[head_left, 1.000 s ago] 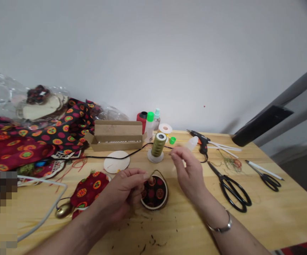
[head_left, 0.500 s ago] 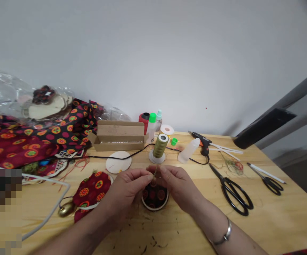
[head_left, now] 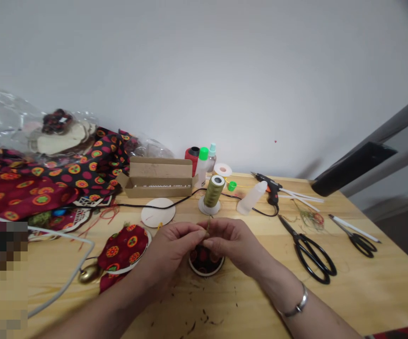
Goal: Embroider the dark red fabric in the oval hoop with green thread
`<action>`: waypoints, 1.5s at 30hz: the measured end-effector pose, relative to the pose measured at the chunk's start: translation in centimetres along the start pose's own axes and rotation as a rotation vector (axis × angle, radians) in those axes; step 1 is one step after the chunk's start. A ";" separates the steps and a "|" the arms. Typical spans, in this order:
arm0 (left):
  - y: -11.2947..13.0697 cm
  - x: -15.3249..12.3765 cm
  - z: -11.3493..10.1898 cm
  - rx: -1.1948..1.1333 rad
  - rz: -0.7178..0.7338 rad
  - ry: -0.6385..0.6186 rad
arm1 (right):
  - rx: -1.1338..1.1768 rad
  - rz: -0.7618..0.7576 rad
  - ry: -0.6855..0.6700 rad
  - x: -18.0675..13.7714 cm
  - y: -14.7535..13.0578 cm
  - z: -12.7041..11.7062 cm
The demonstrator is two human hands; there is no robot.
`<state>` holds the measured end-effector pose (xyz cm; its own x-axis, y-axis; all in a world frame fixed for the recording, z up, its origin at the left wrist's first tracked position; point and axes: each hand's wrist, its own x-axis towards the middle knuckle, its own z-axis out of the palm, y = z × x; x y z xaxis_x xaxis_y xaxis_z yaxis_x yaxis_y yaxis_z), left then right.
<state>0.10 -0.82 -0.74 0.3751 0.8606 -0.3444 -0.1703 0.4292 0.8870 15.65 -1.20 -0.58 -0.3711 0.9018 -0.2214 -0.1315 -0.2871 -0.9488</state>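
My left hand (head_left: pixel 175 247) and my right hand (head_left: pixel 230 242) meet fingertip to fingertip over a small round disc covered in dark red dotted fabric (head_left: pixel 206 263), which lies on the wooden table (head_left: pixel 348 301). Both pinch a thin olive thread (head_left: pixel 208 225) that rises between the fingertips. Just behind them stands an olive thread spool (head_left: pixel 214 193) on a white base. A silver bangle sits on my right wrist.
Large black scissors (head_left: pixel 310 256) and smaller scissors (head_left: pixel 357 240) lie at the right, a glue gun (head_left: pixel 269 188) with sticks behind them. An open cardboard box (head_left: pixel 158 179), bottles (head_left: pixel 204 162), a white disc (head_left: pixel 158 213), a fabric-covered piece (head_left: pixel 124 247) and piled patterned cloth (head_left: pixel 30 188) fill the left.
My right hand came back from near the spool to meet my left hand over the disc, and both now pinch the thread together.
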 end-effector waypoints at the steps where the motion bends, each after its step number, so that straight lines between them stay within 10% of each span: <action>1: -0.1 0.0 -0.1 -0.007 -0.002 0.004 | -0.021 -0.005 0.001 0.0 0.0 0.0; 21: 0.5 -0.2 0.1 0.020 -0.017 0.077 | -0.373 -0.032 0.299 -0.3 -0.2 0.4; 45: 0.6 -0.2 0.4 0.108 0.048 0.009 | 0.061 0.103 0.049 -0.2 -0.1 0.2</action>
<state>0.27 -0.88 -0.03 0.3606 0.8820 -0.3034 -0.0881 0.3560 0.9303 15.58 -1.43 -0.36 -0.3404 0.8810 -0.3287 -0.1511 -0.3962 -0.9056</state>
